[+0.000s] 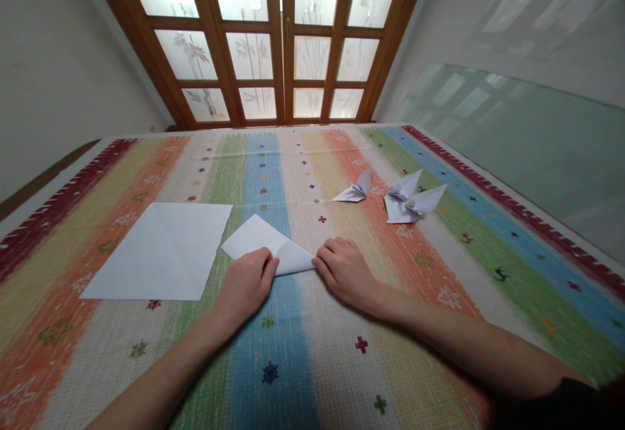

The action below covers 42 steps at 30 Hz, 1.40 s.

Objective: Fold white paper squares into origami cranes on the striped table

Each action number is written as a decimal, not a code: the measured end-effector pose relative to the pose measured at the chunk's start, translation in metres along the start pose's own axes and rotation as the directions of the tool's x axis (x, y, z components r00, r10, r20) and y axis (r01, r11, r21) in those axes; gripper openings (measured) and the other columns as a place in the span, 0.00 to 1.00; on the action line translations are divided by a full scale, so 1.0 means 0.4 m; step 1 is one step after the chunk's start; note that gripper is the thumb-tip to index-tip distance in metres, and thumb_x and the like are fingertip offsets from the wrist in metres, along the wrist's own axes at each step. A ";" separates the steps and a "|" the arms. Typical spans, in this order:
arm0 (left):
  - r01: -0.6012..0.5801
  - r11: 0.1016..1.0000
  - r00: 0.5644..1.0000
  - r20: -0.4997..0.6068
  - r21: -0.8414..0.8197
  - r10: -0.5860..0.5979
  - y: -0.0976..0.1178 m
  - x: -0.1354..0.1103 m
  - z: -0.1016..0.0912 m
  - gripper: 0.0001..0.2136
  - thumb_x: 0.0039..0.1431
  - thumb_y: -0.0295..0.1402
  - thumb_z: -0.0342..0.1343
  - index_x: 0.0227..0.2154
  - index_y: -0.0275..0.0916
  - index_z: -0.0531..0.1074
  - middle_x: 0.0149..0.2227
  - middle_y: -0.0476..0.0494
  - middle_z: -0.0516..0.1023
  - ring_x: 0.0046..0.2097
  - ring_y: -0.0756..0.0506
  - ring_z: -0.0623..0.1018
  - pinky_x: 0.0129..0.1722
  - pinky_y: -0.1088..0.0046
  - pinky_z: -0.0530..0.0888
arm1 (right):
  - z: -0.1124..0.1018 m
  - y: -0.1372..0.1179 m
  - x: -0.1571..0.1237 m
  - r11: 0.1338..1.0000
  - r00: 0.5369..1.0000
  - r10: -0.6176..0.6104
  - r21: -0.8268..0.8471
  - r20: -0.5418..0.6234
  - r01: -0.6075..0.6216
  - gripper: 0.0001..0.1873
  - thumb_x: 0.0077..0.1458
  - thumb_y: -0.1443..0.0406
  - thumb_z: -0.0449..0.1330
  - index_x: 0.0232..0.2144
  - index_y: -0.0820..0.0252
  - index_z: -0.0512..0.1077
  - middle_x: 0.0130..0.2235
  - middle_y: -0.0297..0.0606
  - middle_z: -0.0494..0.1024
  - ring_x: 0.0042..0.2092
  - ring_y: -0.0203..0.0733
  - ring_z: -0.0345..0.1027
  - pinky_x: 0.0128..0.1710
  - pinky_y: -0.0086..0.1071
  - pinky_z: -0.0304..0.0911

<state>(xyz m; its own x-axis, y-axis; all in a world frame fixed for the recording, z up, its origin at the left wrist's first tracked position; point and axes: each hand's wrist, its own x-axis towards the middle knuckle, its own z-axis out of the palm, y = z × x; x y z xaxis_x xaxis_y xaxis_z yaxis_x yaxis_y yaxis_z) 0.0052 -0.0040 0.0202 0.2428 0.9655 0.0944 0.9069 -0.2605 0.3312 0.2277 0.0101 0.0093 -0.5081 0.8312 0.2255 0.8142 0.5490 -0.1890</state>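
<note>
A partly folded sheet of white paper (261,236), kite-like in outline, lies on the striped cloth between my hands. My left hand (250,277) has its fingers curled and pinches the paper's near edge, thumb toward the right. At the paper's narrow right tip, my right hand (344,268) grips the point with fingers closed together. The fingertips and the underside of the folded paper are hidden. To the left, apart from my left hand, a flat white sheet (161,251) with faint creases and a slightly ragged right edge lies on the cloth.
Folded paper cranes stand beyond my right hand: a small one (359,189) and a larger white cluster (413,199). A striped tablecloth (293,378) covers the table. Behind it are wooden doors with glass panes (280,78); a glass panel (512,130) borders the right side.
</note>
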 end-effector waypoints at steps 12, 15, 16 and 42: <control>0.070 0.946 0.991 0.090 0.317 -0.104 0.036 0.029 0.007 0.14 0.68 0.35 0.41 0.33 0.36 0.70 0.30 0.37 0.79 0.32 0.41 0.80 0.26 0.70 0.67 | 0.010 -0.003 0.010 0.992 1.000 0.028 -0.122 -0.009 -0.029 0.13 0.63 0.62 0.55 0.29 0.62 0.73 0.34 0.42 0.75 0.38 0.45 0.63 0.38 0.38 0.47; 0.066 0.932 0.990 0.096 0.355 -0.106 0.041 0.034 0.010 0.15 0.69 0.34 0.40 0.34 0.36 0.70 0.29 0.37 0.79 0.32 0.40 0.80 0.25 0.70 0.66 | 0.012 -0.004 0.012 0.990 1.000 0.026 -0.137 -0.013 -0.027 0.12 0.63 0.62 0.55 0.29 0.62 0.73 0.35 0.43 0.75 0.38 0.45 0.62 0.38 0.38 0.47; 0.066 0.929 0.989 0.098 0.364 -0.109 0.042 0.035 0.010 0.15 0.69 0.34 0.39 0.34 0.36 0.70 0.29 0.36 0.79 0.32 0.40 0.80 0.25 0.70 0.66 | 0.012 -0.004 0.012 0.990 1.000 0.024 -0.141 -0.012 -0.026 0.12 0.62 0.63 0.55 0.29 0.62 0.73 0.35 0.43 0.75 0.38 0.45 0.62 0.38 0.38 0.46; 0.101 0.905 0.959 0.203 0.413 -0.200 0.047 0.071 -0.001 0.16 0.70 0.35 0.37 0.41 0.35 0.70 0.33 0.32 0.81 0.38 0.33 0.82 0.33 0.61 0.74 | 0.000 -0.013 0.024 0.985 0.991 0.078 -0.162 0.111 -0.060 0.14 0.65 0.64 0.50 0.31 0.62 0.73 0.38 0.42 0.76 0.41 0.45 0.63 0.39 0.39 0.44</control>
<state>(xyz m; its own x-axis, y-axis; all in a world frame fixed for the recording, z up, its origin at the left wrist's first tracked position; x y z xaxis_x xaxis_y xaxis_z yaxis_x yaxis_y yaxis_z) 0.0291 0.0184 0.0297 0.1213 0.9786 -0.1661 0.9877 -0.1357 -0.0782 0.2185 0.0150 0.0123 -0.4708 0.8762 0.1030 0.8778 0.4769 -0.0444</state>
